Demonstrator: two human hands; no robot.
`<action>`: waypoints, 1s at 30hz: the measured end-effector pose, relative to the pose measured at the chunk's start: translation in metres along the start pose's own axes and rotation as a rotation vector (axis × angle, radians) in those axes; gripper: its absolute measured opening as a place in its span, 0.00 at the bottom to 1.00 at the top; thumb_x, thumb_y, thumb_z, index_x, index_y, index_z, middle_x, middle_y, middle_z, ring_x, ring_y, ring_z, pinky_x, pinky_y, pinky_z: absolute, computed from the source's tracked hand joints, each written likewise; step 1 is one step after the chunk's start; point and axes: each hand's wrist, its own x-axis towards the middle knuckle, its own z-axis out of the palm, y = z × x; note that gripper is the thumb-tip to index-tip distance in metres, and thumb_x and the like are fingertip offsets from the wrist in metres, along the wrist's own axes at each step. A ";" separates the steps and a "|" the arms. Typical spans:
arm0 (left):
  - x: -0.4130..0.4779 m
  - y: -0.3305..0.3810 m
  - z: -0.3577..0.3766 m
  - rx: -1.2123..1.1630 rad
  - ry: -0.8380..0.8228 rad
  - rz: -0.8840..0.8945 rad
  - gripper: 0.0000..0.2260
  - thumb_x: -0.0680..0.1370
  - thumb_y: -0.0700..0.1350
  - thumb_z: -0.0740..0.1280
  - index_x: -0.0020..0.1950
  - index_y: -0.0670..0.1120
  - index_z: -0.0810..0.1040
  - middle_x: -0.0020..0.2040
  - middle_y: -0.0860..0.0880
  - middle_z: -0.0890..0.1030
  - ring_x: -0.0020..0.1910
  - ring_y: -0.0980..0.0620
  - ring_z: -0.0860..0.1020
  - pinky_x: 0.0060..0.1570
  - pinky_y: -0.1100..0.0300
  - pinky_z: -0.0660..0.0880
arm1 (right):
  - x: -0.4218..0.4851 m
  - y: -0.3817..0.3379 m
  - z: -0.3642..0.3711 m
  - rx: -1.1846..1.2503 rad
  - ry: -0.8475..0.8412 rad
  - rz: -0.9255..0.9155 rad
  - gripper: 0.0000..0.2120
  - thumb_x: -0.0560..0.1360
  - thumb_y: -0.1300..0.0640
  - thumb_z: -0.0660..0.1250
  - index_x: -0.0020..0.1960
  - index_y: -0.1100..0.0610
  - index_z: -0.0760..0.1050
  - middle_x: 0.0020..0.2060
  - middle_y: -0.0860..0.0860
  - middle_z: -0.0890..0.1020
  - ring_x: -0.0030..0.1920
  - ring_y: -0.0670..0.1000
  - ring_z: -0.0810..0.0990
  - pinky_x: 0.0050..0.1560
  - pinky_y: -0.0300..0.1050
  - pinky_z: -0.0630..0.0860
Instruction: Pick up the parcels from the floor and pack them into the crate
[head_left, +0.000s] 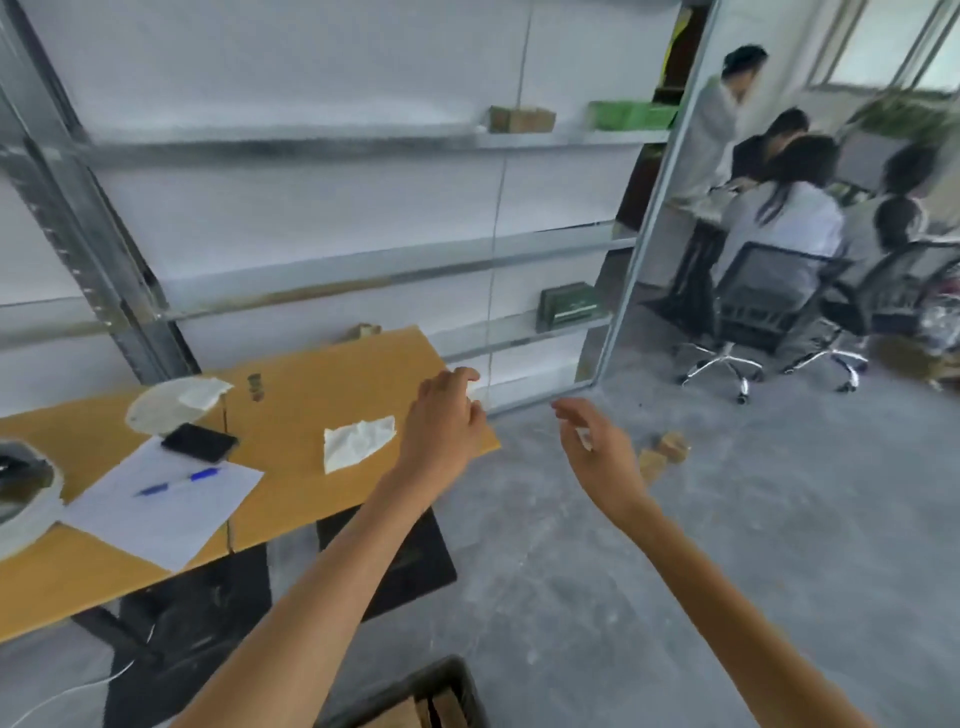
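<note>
Crate (415, 696) below; left hand (441, 421) and right hand (597, 452) outstretched, empty.

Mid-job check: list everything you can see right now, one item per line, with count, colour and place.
parcels: two or so, brown, floor beyond the right hand
crate: one, dark, bottom edge, brown items inside
table: one, tan top, left
paper sheet: one, white, on table
pen: one, blue, on the sheet
phone: one, black, on table
tissue: one, white, on table
boxes: several, green and brown, on shelves
people: several, seated, far right
hands: left, right, both open, empty
</note>
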 end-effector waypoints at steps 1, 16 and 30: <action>0.006 0.015 -0.005 -0.003 0.013 0.046 0.17 0.79 0.43 0.60 0.67 0.46 0.68 0.63 0.47 0.74 0.65 0.48 0.68 0.62 0.51 0.70 | 0.002 -0.002 -0.019 -0.007 0.039 -0.007 0.14 0.80 0.60 0.58 0.64 0.58 0.72 0.58 0.51 0.78 0.57 0.49 0.76 0.50 0.32 0.67; 0.027 0.117 0.047 0.005 0.023 0.383 0.28 0.77 0.57 0.57 0.74 0.45 0.59 0.74 0.44 0.61 0.76 0.43 0.50 0.73 0.46 0.52 | -0.037 0.043 -0.190 0.138 0.753 0.102 0.17 0.81 0.53 0.56 0.69 0.55 0.65 0.43 0.40 0.72 0.42 0.38 0.71 0.46 0.31 0.68; 0.103 0.219 0.230 -0.049 -0.237 0.376 0.24 0.79 0.49 0.62 0.73 0.44 0.61 0.71 0.45 0.63 0.75 0.44 0.52 0.72 0.48 0.57 | 0.022 0.206 -0.298 0.307 0.662 0.306 0.14 0.81 0.53 0.56 0.65 0.55 0.69 0.57 0.54 0.76 0.56 0.49 0.74 0.54 0.42 0.67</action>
